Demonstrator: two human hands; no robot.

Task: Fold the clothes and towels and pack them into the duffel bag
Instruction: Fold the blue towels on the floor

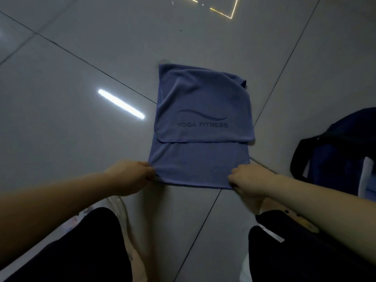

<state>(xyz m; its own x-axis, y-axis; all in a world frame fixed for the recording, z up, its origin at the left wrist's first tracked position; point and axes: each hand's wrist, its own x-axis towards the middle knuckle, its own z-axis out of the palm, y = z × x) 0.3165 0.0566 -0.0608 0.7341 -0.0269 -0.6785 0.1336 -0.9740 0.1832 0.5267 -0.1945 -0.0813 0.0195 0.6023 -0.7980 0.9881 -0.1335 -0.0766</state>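
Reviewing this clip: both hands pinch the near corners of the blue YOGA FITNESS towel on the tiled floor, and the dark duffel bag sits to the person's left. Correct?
Not quite. The head view shows the dark blue duffel bag on the person's right. The rest holds: left hand and right hand pinch the near corners of the blue towel.

Glossy grey tiled floor (81,58) with dark seams, bright lamp reflections (121,104).

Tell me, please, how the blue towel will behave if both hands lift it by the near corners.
The blue towel looks thin and soft, so it would probably hang limp and its folded flap fall open. It seems light. On the glossy floor it may slide easily while the left hand and right hand pull.
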